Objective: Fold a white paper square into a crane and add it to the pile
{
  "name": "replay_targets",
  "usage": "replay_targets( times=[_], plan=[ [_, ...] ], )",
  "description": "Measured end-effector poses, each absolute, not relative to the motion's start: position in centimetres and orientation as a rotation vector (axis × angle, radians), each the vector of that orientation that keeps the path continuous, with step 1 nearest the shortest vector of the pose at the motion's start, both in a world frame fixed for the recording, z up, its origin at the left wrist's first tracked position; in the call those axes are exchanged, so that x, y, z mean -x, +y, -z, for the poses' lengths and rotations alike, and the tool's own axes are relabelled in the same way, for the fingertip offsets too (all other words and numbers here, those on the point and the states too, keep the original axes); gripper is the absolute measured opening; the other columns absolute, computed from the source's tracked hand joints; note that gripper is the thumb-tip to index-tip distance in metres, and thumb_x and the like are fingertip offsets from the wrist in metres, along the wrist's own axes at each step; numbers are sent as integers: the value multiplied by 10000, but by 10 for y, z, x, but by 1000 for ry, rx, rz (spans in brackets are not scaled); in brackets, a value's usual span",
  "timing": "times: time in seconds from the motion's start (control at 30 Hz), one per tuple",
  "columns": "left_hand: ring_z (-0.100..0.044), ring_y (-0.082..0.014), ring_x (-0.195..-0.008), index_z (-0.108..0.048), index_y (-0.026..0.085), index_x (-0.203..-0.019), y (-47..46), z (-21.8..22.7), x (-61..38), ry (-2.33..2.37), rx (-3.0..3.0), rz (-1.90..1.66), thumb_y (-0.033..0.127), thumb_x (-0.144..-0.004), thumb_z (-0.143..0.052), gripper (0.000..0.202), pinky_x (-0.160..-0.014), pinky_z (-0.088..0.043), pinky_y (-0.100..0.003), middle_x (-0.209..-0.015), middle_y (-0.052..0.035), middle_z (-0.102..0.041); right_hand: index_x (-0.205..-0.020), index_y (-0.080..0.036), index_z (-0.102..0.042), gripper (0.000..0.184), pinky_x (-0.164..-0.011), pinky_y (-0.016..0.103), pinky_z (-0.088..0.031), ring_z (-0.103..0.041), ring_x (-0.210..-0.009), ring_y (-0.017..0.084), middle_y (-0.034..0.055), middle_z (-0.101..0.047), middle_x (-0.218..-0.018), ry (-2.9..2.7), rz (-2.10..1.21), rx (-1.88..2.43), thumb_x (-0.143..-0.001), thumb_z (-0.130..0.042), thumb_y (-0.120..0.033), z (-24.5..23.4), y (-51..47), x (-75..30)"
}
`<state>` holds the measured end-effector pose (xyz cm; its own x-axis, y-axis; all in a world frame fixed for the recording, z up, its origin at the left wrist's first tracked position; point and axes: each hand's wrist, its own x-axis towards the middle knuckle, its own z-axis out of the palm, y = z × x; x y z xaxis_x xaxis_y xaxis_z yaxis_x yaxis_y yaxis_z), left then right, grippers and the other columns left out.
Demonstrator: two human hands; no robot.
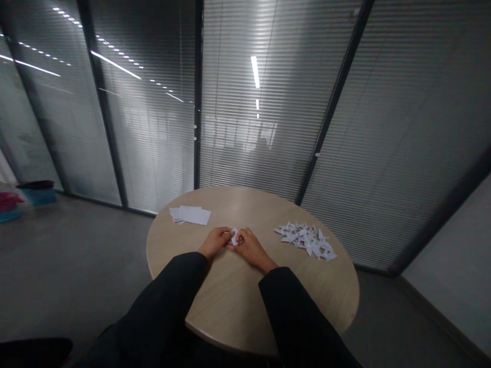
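Observation:
Between my two hands, over the middle of the round wooden table (pixel 230 296), is a small folded piece of white paper (pixel 235 236). My left hand (pixel 217 241) grips its left side with thumb and fingers. On the other side my right hand (pixel 248 246) is closed on it, fingers curled and pinching. The fingers cover much of the paper, so its full shape is hidden. To the left lies a small stack of white paper sheets (pixel 195 215), slightly fanned. A pile of pointed folded paper pieces (pixel 307 239) lies to the right.
Glass partitions with blinds (pixel 245 153) stand right behind the table. Blue bins (pixel 38 192) with dark and pink liners are on the grey floor (pixel 95 245) at far left. A dark rounded object (pixel 34 352) shows at the lower left.

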<state>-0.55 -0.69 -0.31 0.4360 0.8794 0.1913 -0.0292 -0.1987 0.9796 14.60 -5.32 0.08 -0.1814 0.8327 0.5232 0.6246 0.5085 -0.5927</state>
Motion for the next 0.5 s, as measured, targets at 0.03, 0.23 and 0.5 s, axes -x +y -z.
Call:
replay_targets(
  times=[0.03,0.23,0.5],
  plan=[
    [-549,-132,-538,-639,93,-758,-7,4,6,776,-1547,-993,569,-613,-659,498,-541,-435,-242,-617,-37,-613,-741,-199,-501,255,-690,280,-450,-509,-728,145,-11,-471,-808,-1897,-315,1197,-665,-738,-250,0,-53,-146],
    [-536,-122,-530,-638,96,-757,-7,3,5,776,-1577,-992,594,-624,-646,516,-532,-430,-236,-625,-33,-604,-749,-195,-516,221,-701,286,-452,-521,-736,147,-5,-488,-813,-1899,-363,1190,-689,-719,-260,-4,-56,-146],
    [-569,-130,-513,-634,103,-737,-14,-5,4,748,-1517,-973,607,-576,-681,531,-559,-467,-257,-598,-28,-615,-750,-196,-514,144,-704,285,-444,-518,-755,152,-3,-494,-811,-1918,-367,1178,-728,-656,-198,-3,-55,-148]
  ],
)
